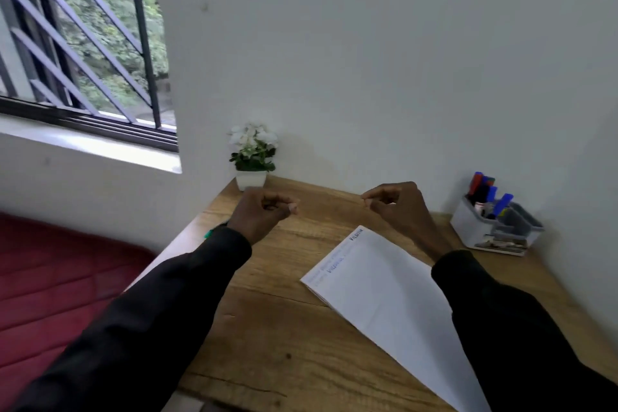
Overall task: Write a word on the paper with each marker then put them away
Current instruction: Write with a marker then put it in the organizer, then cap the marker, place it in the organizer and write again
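Paper (384, 294) shows blurred, unreadable writing; left hand (261, 216) and right hand (399, 207) curl empty.

The white paper (384, 294) lies flat on the wooden counter (284, 328), turned at a diagonal, with short words in dark and blue ink along its far left edge. The markers (486, 194), with blue, red and dark caps, stand upright in a grey holder (475, 231) at the counter's far right, by the wall.

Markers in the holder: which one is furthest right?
The blue marker that leans right, toward the middle of the holder; the other markers bunch to its left, nearer the wall.
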Demonstrator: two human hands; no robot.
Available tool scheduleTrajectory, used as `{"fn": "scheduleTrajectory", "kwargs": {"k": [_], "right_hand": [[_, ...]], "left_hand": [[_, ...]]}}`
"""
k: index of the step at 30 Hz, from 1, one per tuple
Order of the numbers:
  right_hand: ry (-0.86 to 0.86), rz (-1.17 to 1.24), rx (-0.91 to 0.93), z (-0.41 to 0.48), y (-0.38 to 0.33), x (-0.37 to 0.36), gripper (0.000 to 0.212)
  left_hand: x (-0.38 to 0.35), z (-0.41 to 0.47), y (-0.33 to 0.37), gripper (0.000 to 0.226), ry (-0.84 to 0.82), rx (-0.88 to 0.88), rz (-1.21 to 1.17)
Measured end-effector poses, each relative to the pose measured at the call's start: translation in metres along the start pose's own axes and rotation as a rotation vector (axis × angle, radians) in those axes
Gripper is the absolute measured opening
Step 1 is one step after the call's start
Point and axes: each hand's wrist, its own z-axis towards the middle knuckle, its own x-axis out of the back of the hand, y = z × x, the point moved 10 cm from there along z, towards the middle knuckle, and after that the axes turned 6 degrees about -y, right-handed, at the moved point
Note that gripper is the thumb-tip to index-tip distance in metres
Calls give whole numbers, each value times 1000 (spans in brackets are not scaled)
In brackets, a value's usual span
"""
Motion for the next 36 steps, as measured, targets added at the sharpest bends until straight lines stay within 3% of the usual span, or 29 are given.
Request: {"fn": "scheduleTrajectory", "kwargs": {"k": [6, 15, 19, 23, 26, 28, 33, 36], "right_hand": [[-136, 19, 57, 15, -24, -66, 8], [-325, -40, 166, 37, -67, -177, 11], [-381, -111, 222, 40, -84, -212, 26], [-573, -283, 284, 37, -89, -250, 54], [-628, -374, 350, 30, -92, -260, 61], [-576, -386, 380, 28, -91, -253, 56], [-479, -347, 369, 30, -68, -219, 15], [-482, -395, 342, 26, -51, -198, 14]], "left_hand": [[50, -18, -18, 15, 72, 1, -14], [114, -40, -56, 17, 171, 115, -65], [125, -46, -61, 17, 192, 119, -56], [123, -47, -61, 17, 195, 120, -43], [119, -44, -60, 17, 192, 121, -35], [115, -42, -59, 17, 180, 119, -32], [98, -37, -53, 14, 155, 95, -51], [83, -32, -47, 15, 135, 80, -61]]}}
